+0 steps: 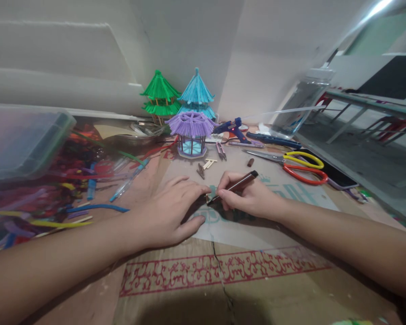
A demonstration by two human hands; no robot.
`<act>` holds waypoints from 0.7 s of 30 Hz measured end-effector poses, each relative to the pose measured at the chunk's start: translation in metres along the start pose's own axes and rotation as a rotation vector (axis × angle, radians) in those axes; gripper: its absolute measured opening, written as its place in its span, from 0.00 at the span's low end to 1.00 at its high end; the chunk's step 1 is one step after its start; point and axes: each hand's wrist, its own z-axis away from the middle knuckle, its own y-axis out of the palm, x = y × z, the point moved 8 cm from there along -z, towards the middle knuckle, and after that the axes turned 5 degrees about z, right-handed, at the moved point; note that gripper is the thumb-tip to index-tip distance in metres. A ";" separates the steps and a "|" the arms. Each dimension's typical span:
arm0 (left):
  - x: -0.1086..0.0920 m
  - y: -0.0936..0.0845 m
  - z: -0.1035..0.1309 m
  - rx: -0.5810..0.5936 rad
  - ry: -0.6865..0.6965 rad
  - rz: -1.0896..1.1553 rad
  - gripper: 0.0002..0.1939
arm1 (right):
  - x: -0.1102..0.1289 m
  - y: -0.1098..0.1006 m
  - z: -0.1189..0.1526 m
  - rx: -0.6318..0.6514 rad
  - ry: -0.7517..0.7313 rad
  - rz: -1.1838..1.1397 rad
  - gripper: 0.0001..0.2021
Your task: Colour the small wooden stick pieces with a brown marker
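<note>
My right hand (242, 194) grips a brown marker pen (241, 181), its tip pointing down to the left. At that tip, a tiny wooden stick piece (207, 198) lies on the pale sheet (250, 234). My left hand (172, 207) is flat with fingers apart, the index fingertip at the little piece and the thumb away from it. Beyond my hands lie several short pale sticks (209, 163), some brown-coloured sticks (200, 170) and a brown pen cap (251, 162). A purple-roofed model pavilion (192, 128) stands behind them.
Green (159, 92) and blue (196, 90) model pavilions stand at the wall. A blue glue gun (235, 130), small snips (220, 151), scissors (291, 162) and a phone (328, 169) lie to the right. Colourful pipe cleaners (37, 216) and a plastic box (27, 140) crowd the left.
</note>
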 end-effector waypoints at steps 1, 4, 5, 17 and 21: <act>0.000 0.000 0.000 0.000 0.000 0.001 0.22 | 0.000 0.000 0.000 0.000 0.002 -0.005 0.09; 0.001 0.001 0.000 0.004 -0.007 -0.006 0.23 | -0.001 -0.003 -0.001 -0.036 -0.021 -0.032 0.08; 0.001 0.001 0.000 0.007 -0.008 -0.008 0.23 | 0.000 -0.004 -0.001 -0.050 -0.033 -0.034 0.08; 0.005 -0.001 -0.001 -0.012 -0.069 0.077 0.23 | -0.003 -0.005 -0.001 -0.066 -0.017 -0.014 0.08; 0.006 -0.001 -0.001 -0.017 -0.070 0.085 0.24 | -0.002 -0.004 0.000 -0.051 -0.010 -0.011 0.08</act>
